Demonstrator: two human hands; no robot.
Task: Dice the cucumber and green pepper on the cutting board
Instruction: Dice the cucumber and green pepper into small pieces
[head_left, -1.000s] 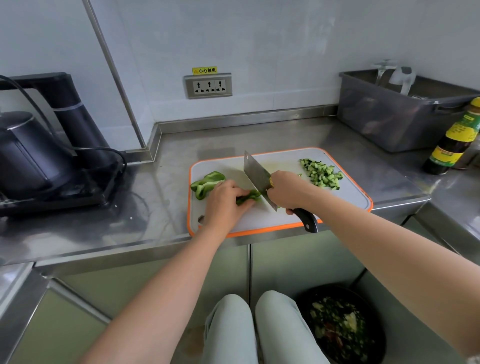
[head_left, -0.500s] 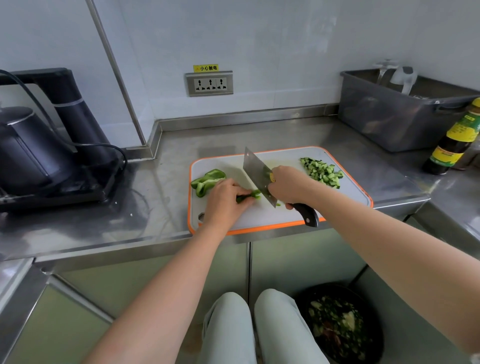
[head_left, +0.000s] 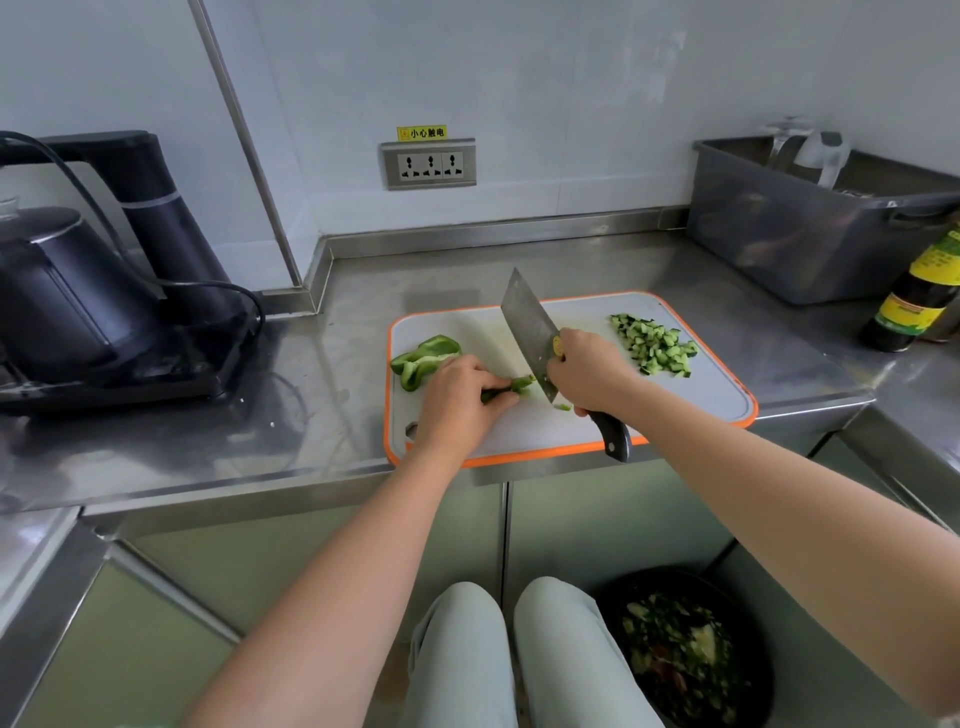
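Where cutting board (head_left: 717, 395) lies at counter (head_left: 337, 415) edge, cleaver (head_left: 530, 332) stands mid-board, edge down, right hand (head_left: 587, 374) clenched round handle. Left hand (head_left: 457, 400) at board front-left. Diced cucumber (head_left: 654, 345) board rear-right. Green pepper chunk (head_left: 423, 358) board left edge. Pepper strip (head_left: 519, 387) mid-board, pinned under curled left fingers, just beside blade.

Steel worktop (head_left: 519, 260), black kettle (head_left: 57, 296) at left, wall socket (head_left: 429, 165), grey tub (head_left: 810, 234), sauce bottle (head_left: 917, 296) at right, dark bin (head_left: 685, 654) on the floor
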